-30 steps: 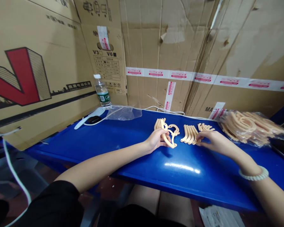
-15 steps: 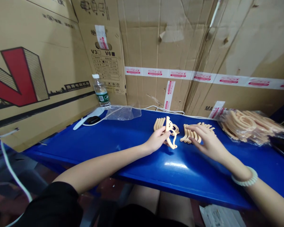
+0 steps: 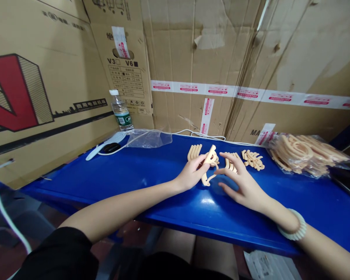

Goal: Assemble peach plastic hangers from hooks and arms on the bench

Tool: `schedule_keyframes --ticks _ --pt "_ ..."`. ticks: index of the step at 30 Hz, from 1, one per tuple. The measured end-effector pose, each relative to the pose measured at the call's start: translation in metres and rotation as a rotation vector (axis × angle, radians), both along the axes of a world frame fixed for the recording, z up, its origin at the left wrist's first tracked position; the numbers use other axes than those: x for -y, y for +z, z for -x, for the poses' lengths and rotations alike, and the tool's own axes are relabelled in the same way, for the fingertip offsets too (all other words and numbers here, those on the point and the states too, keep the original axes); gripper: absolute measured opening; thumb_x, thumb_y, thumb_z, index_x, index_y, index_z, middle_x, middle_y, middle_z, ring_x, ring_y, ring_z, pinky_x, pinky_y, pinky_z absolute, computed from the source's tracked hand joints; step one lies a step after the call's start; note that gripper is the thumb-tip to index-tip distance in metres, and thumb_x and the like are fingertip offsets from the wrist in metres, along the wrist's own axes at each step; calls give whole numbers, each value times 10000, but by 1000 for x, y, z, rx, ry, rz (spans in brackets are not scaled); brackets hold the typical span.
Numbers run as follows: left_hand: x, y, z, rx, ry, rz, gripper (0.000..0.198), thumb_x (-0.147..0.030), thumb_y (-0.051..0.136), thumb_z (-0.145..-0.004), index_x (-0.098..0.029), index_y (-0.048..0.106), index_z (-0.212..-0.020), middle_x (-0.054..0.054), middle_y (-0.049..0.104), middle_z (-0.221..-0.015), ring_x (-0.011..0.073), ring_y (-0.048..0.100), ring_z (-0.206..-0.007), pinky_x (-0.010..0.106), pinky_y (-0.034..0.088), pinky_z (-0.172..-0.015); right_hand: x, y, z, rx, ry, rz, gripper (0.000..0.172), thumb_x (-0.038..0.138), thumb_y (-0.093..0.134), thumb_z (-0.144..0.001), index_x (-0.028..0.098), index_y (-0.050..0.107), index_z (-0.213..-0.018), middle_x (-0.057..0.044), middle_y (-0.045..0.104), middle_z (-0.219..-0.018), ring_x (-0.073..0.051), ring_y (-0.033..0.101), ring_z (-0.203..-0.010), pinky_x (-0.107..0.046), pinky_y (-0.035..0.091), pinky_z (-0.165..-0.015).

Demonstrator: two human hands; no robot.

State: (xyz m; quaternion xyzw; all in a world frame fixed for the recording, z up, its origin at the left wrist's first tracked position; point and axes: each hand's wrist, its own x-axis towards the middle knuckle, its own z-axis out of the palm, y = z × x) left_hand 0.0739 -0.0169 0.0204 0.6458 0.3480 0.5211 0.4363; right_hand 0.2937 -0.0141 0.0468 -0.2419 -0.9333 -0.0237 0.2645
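Observation:
My left hand (image 3: 192, 173) is closed on a beige plastic piece (image 3: 211, 154) that looks like part of a folding hanger, with a curved arm hanging down from it. My right hand (image 3: 240, 182) is just to its right, fingers spread and curved; its fingertips come close to the arm, and I cannot tell whether they touch. Behind my left hand lies a row of beige curved arms (image 3: 195, 151). Another row of curved arms (image 3: 231, 161) is partly hidden by my right hand. Farther right sits a small heap of beige pieces (image 3: 253, 160).
Clear bags of beige parts (image 3: 306, 155) lie at the right of the blue table (image 3: 151, 171). A water bottle (image 3: 122, 112), a pale-handled brush-like item (image 3: 105, 146), a black oval object (image 3: 111, 147), a cable and a plastic film (image 3: 151, 139) are at the back left. Cardboard stands behind.
My right hand has moved left, away from the right-hand pieces and toward my left hand, uncovering the small heap. The piece in my left hand has turned, its lower end swinging left.

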Motion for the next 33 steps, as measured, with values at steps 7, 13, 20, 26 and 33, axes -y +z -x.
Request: schedule_keyframes --ticks 7,13,20,26,33 --pt "3 1 4 -223 121 -225 304 -264 512 -981 -179 716 -1190 113 643 -1082 270 607 -1057 377 476 -981 -8 2 -8 -208 67 431 367 415 623 -979 301 632 -1328 -102 428 -1568 -317 367 -1477 -559 353 -1184" --pt "1 0 7 -271 132 -305 297 -265 530 -978 -169 706 -1197 78 605 -969 231 605 -951 349 494 -914 -15 2 -9 -450 114 764 418 467 686 -938 306 673 -1323 -92 613 -1435 -321 538 -1360 -508 448 -1140" --pt "0 -2 8 -316 171 -322 258 -246 503 -996 -147 675 -1160 86 718 -1058 200 661 -909 309 502 -819 -17 0 -11 -600 73 910 378 422 785 -865 308 737 -1222 -61 678 -1350 -314 615 -1270 -488 482 -1122" --pt "-2 -5 8 -343 216 -371 242 -207 501 -983 -152 667 -1151 85 730 -1059 207 677 -928 302 515 -811 -15 -5 -8 -601 104 974 411 424 778 -873 306 712 -1261 -69 635 -1413 -306 601 -1289 -495 476 -1124" --pt "-2 -4 9 -373 210 -482 247 -190 476 -994 -146 643 -1170 104 733 -1074 226 693 -989 337 540 -879 -15 -4 -9 -591 92 1047 365 428 765 -887 250 713 -1202 -95 729 -1216 -276 680 -1154 -446 516 -1056"
